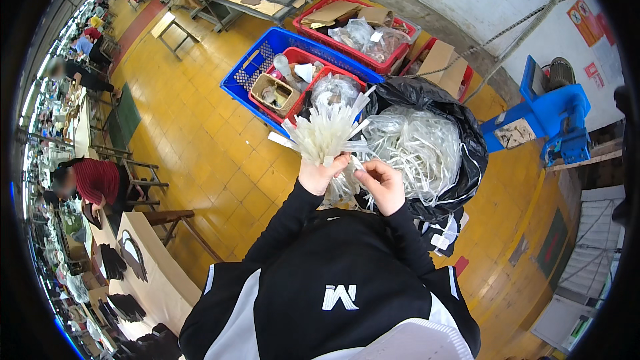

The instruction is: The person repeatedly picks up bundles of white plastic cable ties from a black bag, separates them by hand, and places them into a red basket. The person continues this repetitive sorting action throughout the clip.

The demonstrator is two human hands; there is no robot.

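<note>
Two bare hands meet in front of your chest, with both forearms, in black sleeves (283,223), reaching forward from your body and angling in toward each other. Your left hand (316,176) is closed around the lower end of a bundle of translucent plastic strips (325,132), thumb lying across toward the right. Your right hand (385,185) sits just beside it, wrist bent inward, with the thumb and index finger drawn together near the base of the bundle, next to a pale strip; whether those fingertips actually pinch it, you cannot tell from this view. The bundle stands up out of your left fist and flares like a brush, its strips whitish to faintly yellow, flat and narrow, with uneven tips; a few stick out sideways on both sides. From above, it overlaps the near end of a blue lattice crate (238,79) that holds a red plastic basket (265,108). Just to its right, an opened black plastic bag (476,160) holds a loose, tangled heap of clear plastic and whitish strips (420,147).
</note>
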